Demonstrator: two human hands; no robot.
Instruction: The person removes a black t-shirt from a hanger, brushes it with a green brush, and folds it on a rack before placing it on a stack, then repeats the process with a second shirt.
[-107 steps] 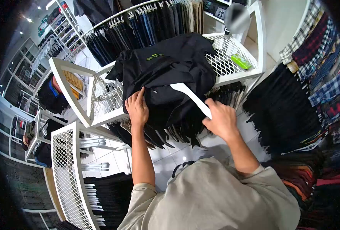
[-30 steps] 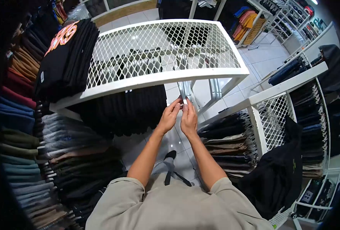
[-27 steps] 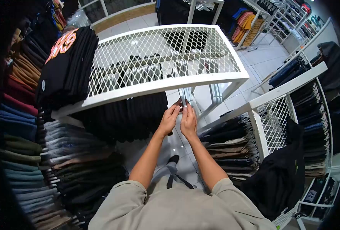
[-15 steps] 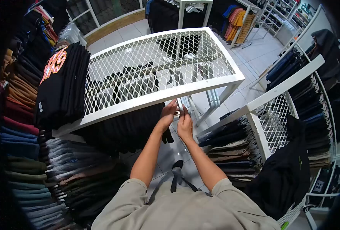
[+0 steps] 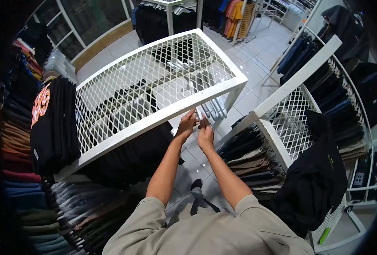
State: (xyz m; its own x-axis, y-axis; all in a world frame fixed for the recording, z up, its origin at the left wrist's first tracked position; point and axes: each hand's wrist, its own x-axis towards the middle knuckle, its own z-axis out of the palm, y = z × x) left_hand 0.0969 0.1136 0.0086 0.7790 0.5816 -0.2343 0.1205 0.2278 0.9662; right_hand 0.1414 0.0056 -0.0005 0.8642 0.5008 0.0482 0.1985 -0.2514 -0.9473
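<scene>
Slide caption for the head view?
Left hand and right hand together at pale hangers under a white mesh-topped rack, folded black garments at one end.

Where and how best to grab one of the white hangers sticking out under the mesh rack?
Probably pinch a white hanger by its slim protruding end, coming from the camera wearer's side, below the front rail. That end juts out past the rail, while the mesh top would block a reach from above.

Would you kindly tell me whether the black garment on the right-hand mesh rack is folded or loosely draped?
Loosely draped: the black garment lies rumpled over the mesh rack, its outline uneven.
</scene>
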